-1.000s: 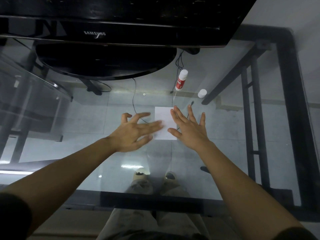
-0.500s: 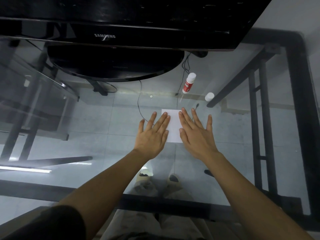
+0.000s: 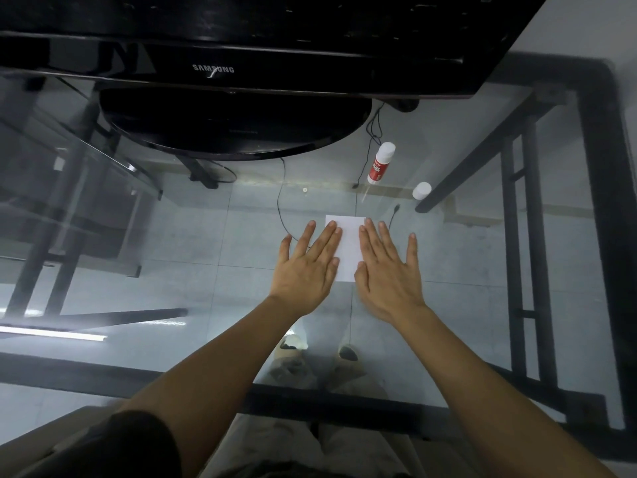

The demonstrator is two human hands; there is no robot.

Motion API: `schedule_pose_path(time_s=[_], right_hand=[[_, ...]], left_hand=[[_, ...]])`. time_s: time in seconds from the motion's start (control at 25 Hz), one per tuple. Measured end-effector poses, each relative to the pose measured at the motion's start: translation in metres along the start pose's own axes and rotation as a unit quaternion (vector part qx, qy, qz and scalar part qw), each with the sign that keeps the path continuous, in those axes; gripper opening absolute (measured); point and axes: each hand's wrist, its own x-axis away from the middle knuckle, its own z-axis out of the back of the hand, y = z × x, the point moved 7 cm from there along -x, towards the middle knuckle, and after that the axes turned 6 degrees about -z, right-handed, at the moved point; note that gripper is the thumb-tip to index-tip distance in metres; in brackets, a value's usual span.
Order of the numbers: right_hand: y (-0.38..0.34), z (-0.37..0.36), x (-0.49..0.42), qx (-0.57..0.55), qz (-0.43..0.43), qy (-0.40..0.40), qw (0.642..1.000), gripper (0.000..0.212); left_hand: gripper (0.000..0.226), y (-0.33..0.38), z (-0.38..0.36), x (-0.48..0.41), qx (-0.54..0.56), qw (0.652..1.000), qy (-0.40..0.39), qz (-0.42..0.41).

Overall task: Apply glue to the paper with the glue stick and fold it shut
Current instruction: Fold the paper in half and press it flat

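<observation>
A small white folded paper [image 3: 349,246] lies flat on the glass table. My left hand [image 3: 307,269] rests palm down over its left edge, fingers spread. My right hand [image 3: 387,270] lies palm down over its right edge, fingers spread too. Neither hand holds anything. Only a strip of the paper shows between the two hands. The red and white glue stick [image 3: 380,163] lies on the glass beyond the paper, apart from both hands. Its white cap [image 3: 422,191] stands separately to the right of it.
A black Samsung monitor [image 3: 241,69] on a round black base [image 3: 234,129] fills the far side. The glass table [image 3: 172,236] has a black frame [image 3: 601,219] along its right side and near edge. Cables, floor tiles and feet show through the glass.
My left hand has turned from pointing right across the paper to lying flat with fingers pointing away. Both hands have settled palm down on the paper's two sides.
</observation>
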Motion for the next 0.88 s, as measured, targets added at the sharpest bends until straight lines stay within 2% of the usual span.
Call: schedule_pose_path(time_s=[0.16,0.4,0.64,0.88], right_hand=[[-0.009,-0.001,-0.012,-0.008,0.023,-0.012,1.000,0.061],[0.008,-0.004,-0.011,0.011,-0.009,-0.021,1.000,0.063],[0.000,-0.007,-0.009,-0.051,-0.044,-0.041,0.997,0.060],[0.007,0.000,-0.007,-0.140,-0.014,-0.067,0.988,0.056]], left_hand=[[0.055,-0.001,-0.002,0.001,-0.010,1.000,0.006,0.000],[0.057,0.000,-0.001,0.000,-0.002,1.000,-0.001,0.001],[0.056,0.004,0.002,0.001,0.027,0.999,-0.030,0.009],[0.056,-0.001,0.012,0.004,0.142,0.988,-0.047,-0.028]])
